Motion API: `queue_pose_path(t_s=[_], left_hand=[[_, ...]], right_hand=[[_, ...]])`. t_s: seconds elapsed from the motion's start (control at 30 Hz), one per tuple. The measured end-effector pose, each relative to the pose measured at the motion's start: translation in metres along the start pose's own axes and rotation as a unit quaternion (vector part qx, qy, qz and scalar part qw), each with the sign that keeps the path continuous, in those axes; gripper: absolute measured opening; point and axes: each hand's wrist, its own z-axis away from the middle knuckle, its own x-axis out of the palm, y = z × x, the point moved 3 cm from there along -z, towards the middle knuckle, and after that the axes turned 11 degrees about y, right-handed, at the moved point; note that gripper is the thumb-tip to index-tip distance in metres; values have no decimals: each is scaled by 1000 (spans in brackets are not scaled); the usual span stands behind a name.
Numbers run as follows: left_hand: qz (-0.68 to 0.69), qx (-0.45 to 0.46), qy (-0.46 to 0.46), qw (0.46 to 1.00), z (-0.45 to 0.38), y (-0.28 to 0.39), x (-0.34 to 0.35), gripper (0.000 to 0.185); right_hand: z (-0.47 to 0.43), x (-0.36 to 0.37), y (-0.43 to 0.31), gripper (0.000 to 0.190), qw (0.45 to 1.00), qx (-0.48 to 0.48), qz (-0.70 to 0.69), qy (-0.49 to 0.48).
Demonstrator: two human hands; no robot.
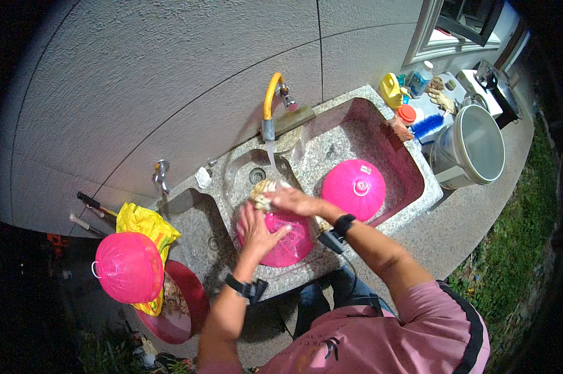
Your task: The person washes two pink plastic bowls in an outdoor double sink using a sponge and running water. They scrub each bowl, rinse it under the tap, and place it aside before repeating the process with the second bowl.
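In the middle basin of the granite sink (300,273), a pink mesh dome cover (288,240) lies beneath my two hands. My left hand (255,233) rests on the cover with thumb and fingers spread; whether the fingertips grip it is not clear. My right hand (293,201), slightly blurred, presses a wet, pale yellowish cloth (262,192) against the cover's far side. Water runs onto the cloth from a yellow hose (270,100) on the wall tap. A second pink dome cover (354,189) sits in the right basin, its white ring handle up.
At left, a third pink dome (129,267) and a yellow bag (146,224) lean over a red tub (188,299). A brush handle (330,240) lies by the front rim. Right of the sink stand a white bucket (480,145), bottles (421,79) and a blue brush (426,125).
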Motion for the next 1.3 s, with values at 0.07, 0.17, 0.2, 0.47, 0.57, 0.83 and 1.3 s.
queue_pose_path(t_s=[0.07,0.17,0.2,0.47,0.57,0.83,1.3], left_hand=[[-12,-66,33,997,18,4,11,130],[-5,-38,72,997,27,5,15,131],[-15,-30,74,997,27,5,15,133],[9,111,66,992,14,-18,1,132],[61,243,-30,968,-9,-54,-22,143],[52,-20,31,998,-11,-24,8,119],[42,-40,26,998,-6,-31,0,137]], right_hand=[[-8,25,24,48,997,-8,70,-26],[-26,34,60,43,986,-129,96,-31],[-28,35,68,41,987,-136,70,-47],[-16,29,97,36,940,313,-133,30],[44,23,61,40,961,247,-107,69],[96,40,7,29,907,220,-222,281],[-63,86,175,33,976,193,-44,-96]])
